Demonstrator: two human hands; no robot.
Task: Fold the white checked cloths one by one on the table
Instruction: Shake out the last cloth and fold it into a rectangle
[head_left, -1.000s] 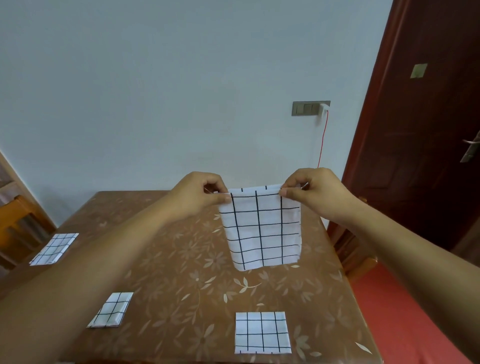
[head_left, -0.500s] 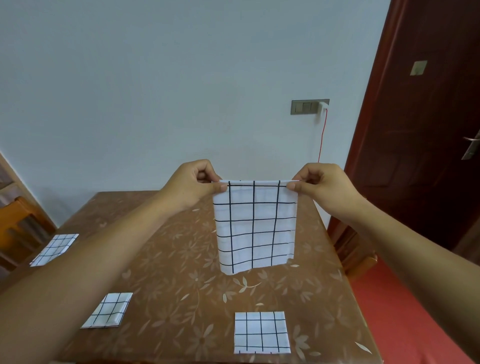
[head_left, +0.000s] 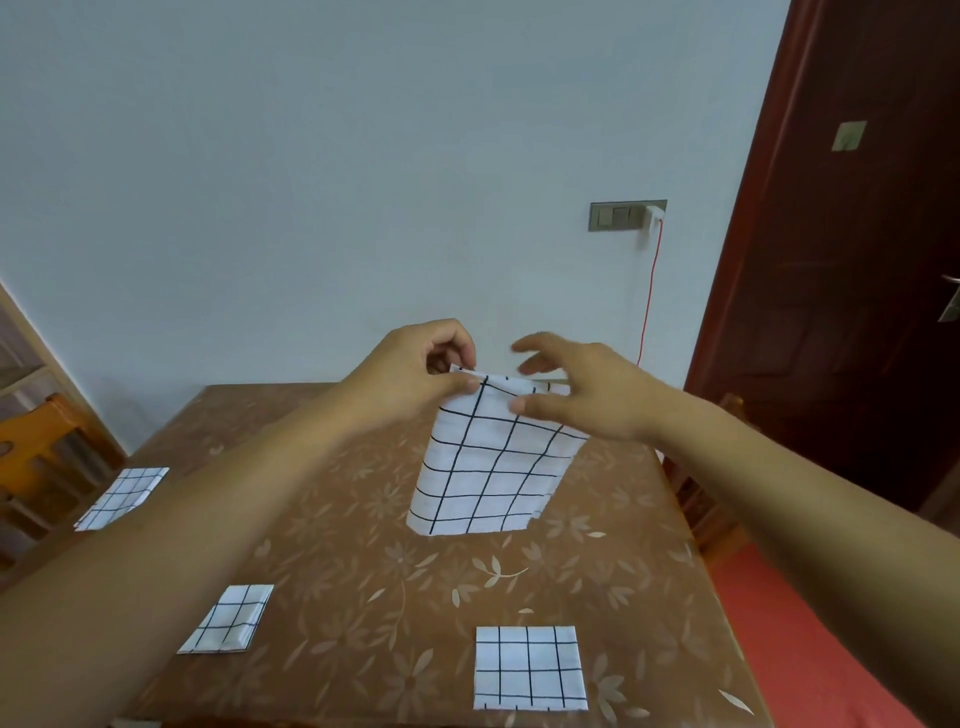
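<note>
1. While the left hand (head_left: 415, 379) pinches the top left corner of the cloth (head_left: 488, 467) between thumb and forefinger, the right hand (head_left: 576, 389) is spread open, thumb against the cloth's face near the top edge and fingers apart above it; whether it grips anything cannot be told.
2. Cloth in hand: raised above the table (head_left: 363, 545), hanging over its middle towards the far edge, lower hem just above or touching the surface. It appears already doubled, narrower than a full sheet would be, so its folding is judged partly done.
3. Folded square (head_left: 530, 667): flat near the near edge, right of centre, edges aligned. Judged finished.
4. Second square (head_left: 228, 618): flat towards the near left corner, well apart from the first. Judged finished.
5. Third piece (head_left: 122, 498): at the left edge, a little larger in outline than the other two; whether its folding is complete cannot be told.
6. Progress: two cloths plainly done, one probably done, one under way. Remaining for the held cloth are at least one more fold and setting it down. No unfolded pile is visible, so how many remain cannot be told.
</note>
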